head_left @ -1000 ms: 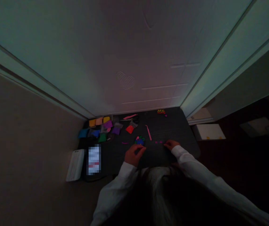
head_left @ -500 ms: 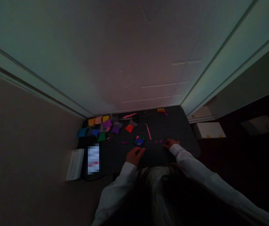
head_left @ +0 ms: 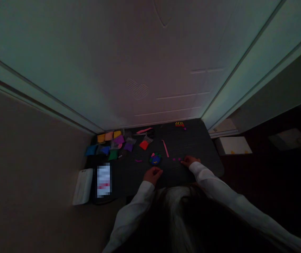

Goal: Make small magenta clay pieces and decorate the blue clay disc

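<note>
Near the front of the dark table, my left hand (head_left: 152, 174) is curled, its thumb and forefinger drawn together; whether anything sits between them is too small and dark to tell. Just beyond it lies a round blue piece of clay (head_left: 155, 161) with green edges and pink and yellow bits. My right hand (head_left: 190, 161) rests low on the table with its fingertips pinched, holding something I cannot make out. Beside those fingertips are two small purple clay pieces (head_left: 176, 159). Pink tweezers (head_left: 165, 149) lie between and beyond the hands. A thin purple strip (head_left: 138, 161) is left of the blue piece.
Several bags of coloured clay (head_left: 113, 154) cover the back left, with a red bag (head_left: 144, 144) nearer the middle. Scissors (head_left: 146, 133) lie behind. A blurred bright screen (head_left: 103, 181) is at the left front. Small yellow-and-red pieces (head_left: 179, 124) sit near the wall.
My left hand has turned slightly and its fingers have curled in more. The right hand stays beside the purple pieces with little movement. The whole view has shifted a little.
</note>
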`<state>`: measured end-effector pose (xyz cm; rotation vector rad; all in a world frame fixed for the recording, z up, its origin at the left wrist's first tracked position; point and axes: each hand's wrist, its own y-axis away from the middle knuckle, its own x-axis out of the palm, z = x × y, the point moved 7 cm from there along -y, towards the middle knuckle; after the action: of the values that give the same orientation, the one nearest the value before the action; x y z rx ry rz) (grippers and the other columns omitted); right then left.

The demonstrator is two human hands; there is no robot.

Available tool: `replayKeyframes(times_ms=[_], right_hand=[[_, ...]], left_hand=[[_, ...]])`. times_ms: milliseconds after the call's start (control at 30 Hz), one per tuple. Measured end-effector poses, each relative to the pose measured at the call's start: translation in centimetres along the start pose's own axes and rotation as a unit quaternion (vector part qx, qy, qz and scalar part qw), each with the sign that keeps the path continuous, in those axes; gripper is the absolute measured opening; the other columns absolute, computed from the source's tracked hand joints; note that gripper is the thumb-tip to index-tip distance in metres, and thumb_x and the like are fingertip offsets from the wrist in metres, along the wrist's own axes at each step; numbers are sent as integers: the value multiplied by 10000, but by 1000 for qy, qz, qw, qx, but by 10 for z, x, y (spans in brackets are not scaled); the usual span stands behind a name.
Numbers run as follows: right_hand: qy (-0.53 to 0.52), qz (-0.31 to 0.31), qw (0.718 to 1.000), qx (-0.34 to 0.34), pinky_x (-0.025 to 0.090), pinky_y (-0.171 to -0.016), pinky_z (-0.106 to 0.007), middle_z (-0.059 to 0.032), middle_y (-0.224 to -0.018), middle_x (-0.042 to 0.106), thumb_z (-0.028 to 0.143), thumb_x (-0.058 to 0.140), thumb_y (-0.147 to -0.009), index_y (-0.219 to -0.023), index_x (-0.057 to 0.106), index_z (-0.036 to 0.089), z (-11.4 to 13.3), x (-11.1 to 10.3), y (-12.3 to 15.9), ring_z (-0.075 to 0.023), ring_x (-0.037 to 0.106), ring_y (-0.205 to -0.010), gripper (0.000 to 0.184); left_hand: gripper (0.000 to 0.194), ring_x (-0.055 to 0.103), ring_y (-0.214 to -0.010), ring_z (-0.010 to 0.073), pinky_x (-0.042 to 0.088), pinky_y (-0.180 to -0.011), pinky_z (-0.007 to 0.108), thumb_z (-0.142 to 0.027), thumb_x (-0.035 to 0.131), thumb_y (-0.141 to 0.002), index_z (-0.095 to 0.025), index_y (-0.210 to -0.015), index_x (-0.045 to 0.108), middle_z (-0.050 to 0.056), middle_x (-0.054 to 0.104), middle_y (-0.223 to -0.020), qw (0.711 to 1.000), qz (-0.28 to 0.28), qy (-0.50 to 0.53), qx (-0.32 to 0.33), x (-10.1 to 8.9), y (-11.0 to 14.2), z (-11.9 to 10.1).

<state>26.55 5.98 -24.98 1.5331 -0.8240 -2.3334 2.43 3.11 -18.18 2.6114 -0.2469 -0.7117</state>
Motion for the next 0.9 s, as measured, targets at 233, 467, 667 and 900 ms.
replayKeyframes(times_ms=[233, 467, 667, 900], right_hand=[[20, 10, 1000, -2, 243, -709, -364, 21, -746, 567, 541, 463, -573, -725, 508, 242, -1, 3, -3, -164, 495, -738, 338], [39, 16, 999, -3, 229, -720, -407, -5, -828, 553, 568, 436, -571, -742, 505, 240, 1, 3, -5, -198, 482, -792, 376], [45, 17, 999, -17, 245, -711, -396, 3, -819, 546, 577, 492, -504, -736, 502, 246, 1, 4, -4, -197, 482, -784, 405], [50, 15, 999, -8, 236, -714, -420, -12, -830, 541, 591, 460, -524, -728, 502, 238, 3, 3, -4, -207, 478, -794, 409]], left_hand=[[249, 502, -566, 122, 388, -559, 247, -391, 490, -574, -163, -644, 562, -10, 556, -567, 1000, -19, 3, 12, -3, 0, 6], [227, 515, -578, 125, 392, -572, 256, -359, 512, -559, -154, -644, 557, -1, 572, -585, 1000, -4, 6, -6, 1, -3, 11], [224, 514, -577, 122, 392, -571, 253, -364, 507, -565, -157, -635, 557, -6, 569, -577, 1000, -12, 13, -3, -2, -3, 10], [243, 511, -569, 120, 389, -570, 249, -378, 497, -573, -154, -649, 556, -5, 566, -572, 1000, -7, 14, 7, 0, -4, 13]])
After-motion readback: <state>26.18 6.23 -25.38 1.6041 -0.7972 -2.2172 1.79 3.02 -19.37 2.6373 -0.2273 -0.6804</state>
